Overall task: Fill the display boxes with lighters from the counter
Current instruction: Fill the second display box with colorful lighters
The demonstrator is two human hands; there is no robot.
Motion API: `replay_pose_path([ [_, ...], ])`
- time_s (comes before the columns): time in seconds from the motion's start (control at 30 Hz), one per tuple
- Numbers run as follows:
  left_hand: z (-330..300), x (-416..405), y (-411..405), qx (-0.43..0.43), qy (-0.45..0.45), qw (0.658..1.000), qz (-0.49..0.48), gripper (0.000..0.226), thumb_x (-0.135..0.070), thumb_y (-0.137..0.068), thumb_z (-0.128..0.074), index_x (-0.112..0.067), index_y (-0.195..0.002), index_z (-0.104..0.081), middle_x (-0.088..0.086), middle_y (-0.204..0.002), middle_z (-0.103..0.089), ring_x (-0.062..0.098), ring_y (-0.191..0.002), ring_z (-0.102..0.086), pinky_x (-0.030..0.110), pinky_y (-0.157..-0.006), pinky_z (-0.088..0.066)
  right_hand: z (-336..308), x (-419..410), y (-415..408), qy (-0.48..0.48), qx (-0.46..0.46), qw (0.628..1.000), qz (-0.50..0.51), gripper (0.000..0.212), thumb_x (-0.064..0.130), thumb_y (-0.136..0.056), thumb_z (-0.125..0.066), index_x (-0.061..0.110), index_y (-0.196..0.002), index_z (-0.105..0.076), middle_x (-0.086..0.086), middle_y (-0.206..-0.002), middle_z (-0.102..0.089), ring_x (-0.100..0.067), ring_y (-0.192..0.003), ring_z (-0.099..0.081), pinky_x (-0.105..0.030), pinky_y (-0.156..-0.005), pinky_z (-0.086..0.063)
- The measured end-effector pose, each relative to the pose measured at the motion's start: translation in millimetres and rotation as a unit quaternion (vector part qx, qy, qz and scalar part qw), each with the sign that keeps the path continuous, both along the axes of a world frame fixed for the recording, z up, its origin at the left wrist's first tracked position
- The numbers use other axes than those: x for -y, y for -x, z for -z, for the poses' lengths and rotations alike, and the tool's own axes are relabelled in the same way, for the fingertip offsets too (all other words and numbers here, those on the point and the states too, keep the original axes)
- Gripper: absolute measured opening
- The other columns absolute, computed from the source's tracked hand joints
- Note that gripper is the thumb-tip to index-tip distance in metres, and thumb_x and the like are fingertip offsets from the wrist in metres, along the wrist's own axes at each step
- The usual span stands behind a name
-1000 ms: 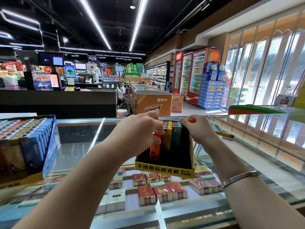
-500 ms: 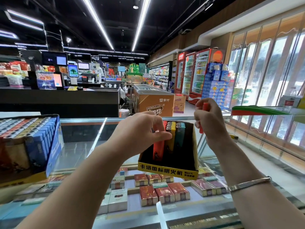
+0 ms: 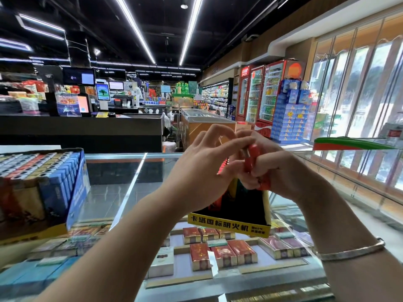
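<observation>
Both hands now meet above the display box (image 3: 229, 222), raised off it.
Right hand (image 3: 281, 171) clenches red lighter (image 3: 250, 160); left hand (image 3: 209, 168) fingers loosely extended, touching it; seat upright beside the row.

Single head-worn wide-angle view, facing forward and slightly down across the glass counter (image 3: 122, 188) into the shop aisle. Both hands, left hand (image 3: 202, 171) and right hand (image 3: 281, 171), sit close before the lens at centre frame. No second view is supplied.
</observation>
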State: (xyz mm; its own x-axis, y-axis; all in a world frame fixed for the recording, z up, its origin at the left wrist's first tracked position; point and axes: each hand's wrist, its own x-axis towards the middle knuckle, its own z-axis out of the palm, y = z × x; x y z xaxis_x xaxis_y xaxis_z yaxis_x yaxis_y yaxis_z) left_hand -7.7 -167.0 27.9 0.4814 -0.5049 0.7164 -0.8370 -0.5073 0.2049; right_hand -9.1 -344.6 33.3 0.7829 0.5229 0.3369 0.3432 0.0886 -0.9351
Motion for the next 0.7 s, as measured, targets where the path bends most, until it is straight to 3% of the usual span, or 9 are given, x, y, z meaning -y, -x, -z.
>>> replay_pose_path([
  [0.13, -2, 1, 1, -0.031, 0.062, 0.996, 0.048, 0.016, -0.028, -0.087, -0.060, -0.032, -0.102, -0.066, -0.017, -0.100, -0.047, 0.014, -0.110, -0.042, 0.031, -0.093, -0.034, 2, -2, 2, 0.046, -0.027, 0.998, -0.046, 0.053, -0.008, -0.061, -0.040, 0.013, -0.109, -0.035, -0.007, -0.059, -0.049, -0.015, -0.047, -0.041, -0.022, -0.044, -0.033],
  [0.23, -6, 1, 2, -0.087, 0.111, 0.986, 0.091, 0.012, -0.025, -0.086, -0.058, -0.035, -0.091, -0.063, -0.024, -0.090, -0.057, 0.006, -0.095, -0.053, 0.023, -0.084, -0.042, -1, -4, 1, -0.016, -0.013, 0.999, -0.032, 0.043, -0.005, -0.065, -0.046, 0.009, -0.106, -0.042, -0.006, -0.065, -0.056, -0.019, -0.055, -0.051, -0.027, -0.050, -0.044],
  [0.3, -9, -3, -1, -0.139, 0.180, 0.965, 0.128, 0.019, -0.015, -0.087, -0.058, -0.033, -0.089, -0.063, -0.021, -0.081, -0.065, 0.000, -0.084, -0.060, 0.020, -0.079, -0.048, -3, -3, -3, -0.097, 0.010, 0.995, 0.033, 0.030, 0.004, -0.066, -0.052, 0.007, -0.096, -0.052, -0.006, -0.072, -0.061, -0.020, -0.063, -0.056, -0.028, -0.058, -0.049],
  [0.37, -12, -8, -4, -0.176, 0.237, 0.944, 0.149, 0.023, -0.008, -0.088, -0.057, -0.030, -0.090, -0.063, -0.015, -0.081, -0.068, 0.001, -0.080, -0.062, 0.020, -0.078, -0.051, -4, 0, -7, -0.149, 0.058, 0.974, 0.160, 0.014, 0.007, -0.071, -0.053, 0.010, -0.084, -0.056, -0.003, -0.074, -0.064, -0.017, -0.070, -0.058, -0.026, -0.065, -0.049],
  [0.47, -13, -13, -8, -0.189, 0.251, 0.940, 0.134, 0.022, -0.007, -0.089, -0.056, -0.026, -0.093, -0.064, -0.009, -0.081, -0.068, -0.003, -0.071, -0.060, 0.012, -0.069, -0.047, 3, 6, -15, -0.009, 0.118, 0.909, 0.400, 0.008, 0.008, -0.083, -0.056, 0.016, -0.082, -0.057, -0.001, -0.087, -0.061, -0.013, -0.083, -0.055, -0.022, -0.069, -0.039],
  [0.6, -10, -17, -11, -0.200, 0.209, 0.952, 0.096, 0.019, -0.011, -0.088, -0.058, -0.029, -0.087, -0.064, -0.011, -0.073, -0.066, -0.005, -0.057, -0.055, 0.009, -0.052, -0.043, 16, 1, -24, 0.153, 0.021, 0.916, 0.370, 0.007, 0.021, -0.088, -0.058, 0.017, -0.094, -0.055, -0.002, -0.098, -0.058, -0.010, -0.085, -0.054, -0.018, -0.061, -0.037],
  [0.7, -8, -19, -10, -0.200, 0.150, 0.965, 0.078, 0.016, -0.013, -0.089, -0.057, -0.027, -0.085, -0.064, -0.018, -0.062, -0.064, -0.006, -0.047, -0.051, 0.007, -0.043, -0.037, 22, -1, -27, 0.165, -0.011, 0.916, 0.366, 0.011, 0.028, -0.088, -0.060, 0.021, -0.095, -0.056, -0.002, -0.098, -0.058, -0.014, -0.086, -0.057, -0.015, -0.052, -0.043],
])
